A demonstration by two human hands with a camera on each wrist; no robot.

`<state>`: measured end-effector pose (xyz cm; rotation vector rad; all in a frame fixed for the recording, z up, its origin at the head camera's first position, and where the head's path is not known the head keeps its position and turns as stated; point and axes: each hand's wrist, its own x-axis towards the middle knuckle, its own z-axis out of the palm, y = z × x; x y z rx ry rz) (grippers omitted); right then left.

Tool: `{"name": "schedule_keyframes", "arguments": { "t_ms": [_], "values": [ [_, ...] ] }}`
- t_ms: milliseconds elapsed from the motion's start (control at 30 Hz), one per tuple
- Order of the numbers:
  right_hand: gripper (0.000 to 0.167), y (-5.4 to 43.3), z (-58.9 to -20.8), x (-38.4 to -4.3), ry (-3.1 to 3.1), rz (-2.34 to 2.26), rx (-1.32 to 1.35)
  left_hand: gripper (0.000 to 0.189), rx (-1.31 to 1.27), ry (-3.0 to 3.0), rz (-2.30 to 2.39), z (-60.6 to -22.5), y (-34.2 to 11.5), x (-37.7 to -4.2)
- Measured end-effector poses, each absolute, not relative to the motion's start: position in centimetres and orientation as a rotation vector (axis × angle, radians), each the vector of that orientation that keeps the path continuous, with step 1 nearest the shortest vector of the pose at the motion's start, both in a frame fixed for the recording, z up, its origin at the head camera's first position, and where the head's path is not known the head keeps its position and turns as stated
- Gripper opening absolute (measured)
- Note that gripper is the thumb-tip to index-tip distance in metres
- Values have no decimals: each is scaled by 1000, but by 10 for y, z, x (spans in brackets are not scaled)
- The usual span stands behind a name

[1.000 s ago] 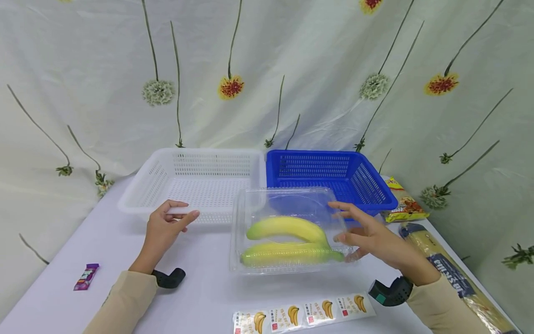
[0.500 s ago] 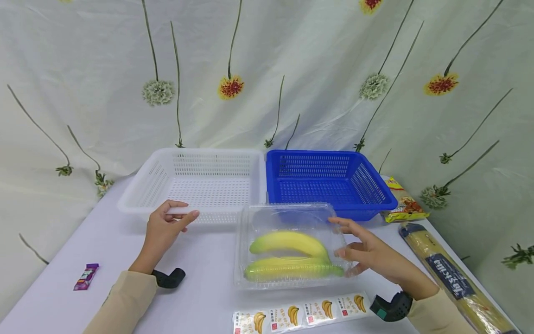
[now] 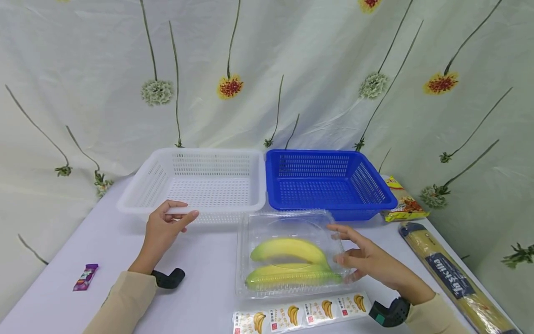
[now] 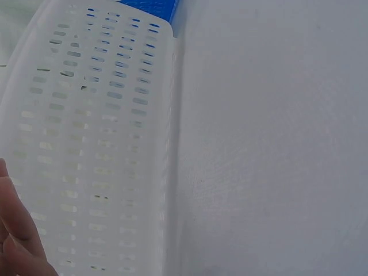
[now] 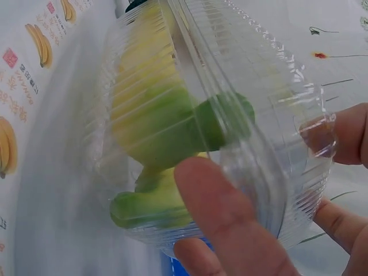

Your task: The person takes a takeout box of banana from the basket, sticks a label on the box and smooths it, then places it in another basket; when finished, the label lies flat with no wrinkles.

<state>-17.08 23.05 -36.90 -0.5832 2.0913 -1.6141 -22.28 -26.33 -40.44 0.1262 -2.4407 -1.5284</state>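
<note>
My left hand (image 3: 163, 232) is at the front rim of a white slotted basket (image 3: 137, 197), with the rim between thumb and fingers. In the left wrist view, only some fingers (image 4: 20, 221) show beside the basket's wall (image 4: 109, 149). My right hand (image 3: 369, 257) holds the right side of a clear plastic clamshell box (image 3: 288, 225), shown closely in the right wrist view (image 5: 276, 172). Inside lie two yellow bananas (image 3: 292, 249) with green ends. The lid looks closed. Whether the box touches the table, I cannot tell.
A blue basket (image 3: 331, 200) adjoins the white one. A strip of banana-print labels (image 3: 300, 314) lies before the box. To the right are a yellow snack bag (image 3: 404, 206) and a long pasta pack (image 3: 450, 273). At the left lies a small purple wrapped snack (image 3: 85, 277).
My right hand has lowered the box of bananas toward me, away from the blue basket and nearer the label strip. My left hand has stayed at the white basket's rim.
</note>
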Motion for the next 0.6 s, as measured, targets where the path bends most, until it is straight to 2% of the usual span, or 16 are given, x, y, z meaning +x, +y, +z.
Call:
{"name": "schedule_keyframes", "arguments": {
  "t_ms": [600],
  "values": [
    [73,227,-391,-186,2104,-1596,-484,54,128,-2437,-1532,-405,-263,-223]
  ]
}}
